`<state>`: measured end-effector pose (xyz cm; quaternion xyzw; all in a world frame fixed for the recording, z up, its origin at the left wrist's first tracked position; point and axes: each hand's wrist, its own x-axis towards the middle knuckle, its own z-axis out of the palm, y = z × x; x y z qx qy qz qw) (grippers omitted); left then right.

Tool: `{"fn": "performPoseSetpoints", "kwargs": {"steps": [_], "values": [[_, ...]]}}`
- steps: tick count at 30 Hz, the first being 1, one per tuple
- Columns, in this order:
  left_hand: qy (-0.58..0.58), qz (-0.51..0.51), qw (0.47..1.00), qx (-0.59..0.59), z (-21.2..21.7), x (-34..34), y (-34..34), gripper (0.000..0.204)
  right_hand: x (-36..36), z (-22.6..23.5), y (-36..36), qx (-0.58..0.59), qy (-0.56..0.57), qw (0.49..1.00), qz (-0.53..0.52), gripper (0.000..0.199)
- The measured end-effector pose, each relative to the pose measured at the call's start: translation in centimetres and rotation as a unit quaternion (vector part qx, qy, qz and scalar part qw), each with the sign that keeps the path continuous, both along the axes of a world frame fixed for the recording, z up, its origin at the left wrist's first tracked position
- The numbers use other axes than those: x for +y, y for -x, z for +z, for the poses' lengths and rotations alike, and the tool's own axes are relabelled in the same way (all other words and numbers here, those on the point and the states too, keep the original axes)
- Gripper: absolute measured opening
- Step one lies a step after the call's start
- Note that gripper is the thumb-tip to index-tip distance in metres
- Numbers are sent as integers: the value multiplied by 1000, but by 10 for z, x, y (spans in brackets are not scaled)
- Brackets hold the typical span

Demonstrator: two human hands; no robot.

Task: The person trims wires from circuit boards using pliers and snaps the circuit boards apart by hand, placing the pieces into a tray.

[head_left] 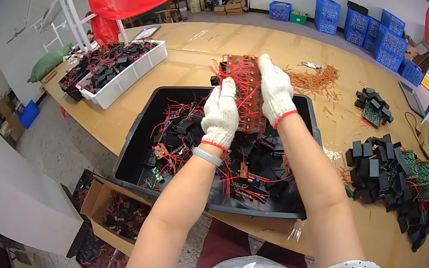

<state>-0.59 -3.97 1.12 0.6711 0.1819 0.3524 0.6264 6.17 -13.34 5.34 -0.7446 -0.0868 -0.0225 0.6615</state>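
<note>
Both my hands wear white knitted gloves with red cuffs. Between them is a long orange-brown circuit board panel [249, 99] with small parts and loose red wires, held above a black tub [136, 137]. My left hand [222, 111] is closed on its left edge, the thumb lying over the wires. My right hand [276, 89] grips the right edge near the far end. The fingers beneath the panel are hidden. Inside the tub, below my hands, lie black plastic housings [272, 181], tangled red wires and small boards.
A white bin [134, 69] of wired black parts stands at the left of the cardboard-covered table [208, 38]. Orange strips [318, 80] lie beyond my right hand. Black blocks [386, 170] and green boards [424, 179] are piled right. A cardboard box [96, 202] sits low at left.
</note>
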Motion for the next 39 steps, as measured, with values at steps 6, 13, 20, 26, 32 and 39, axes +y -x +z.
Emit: {"fn": "performPoseSetpoints", "kwargs": {"steps": [6,13,20,26,32,39], "values": [[11,88,994,-65,9,9,-7,55,-2,-44,-16,-117,21,990,-74,54],[61,31,998,-13,23,-3,-1,53,1,-32,21,-236,175,955,-45,44],[120,33,988,-88,9,-1,3,58,5,-45,28,-364,225,904,5,36],[111,42,993,-15,-13,23,-7,62,10,-54,24,-413,252,875,24,29],[235,-161,951,-122,-14,18,-25,65,8,-57,12,-426,244,871,24,28],[219,-186,951,-114,-18,51,-26,74,16,-41,8,-289,147,940,109,57]]}}
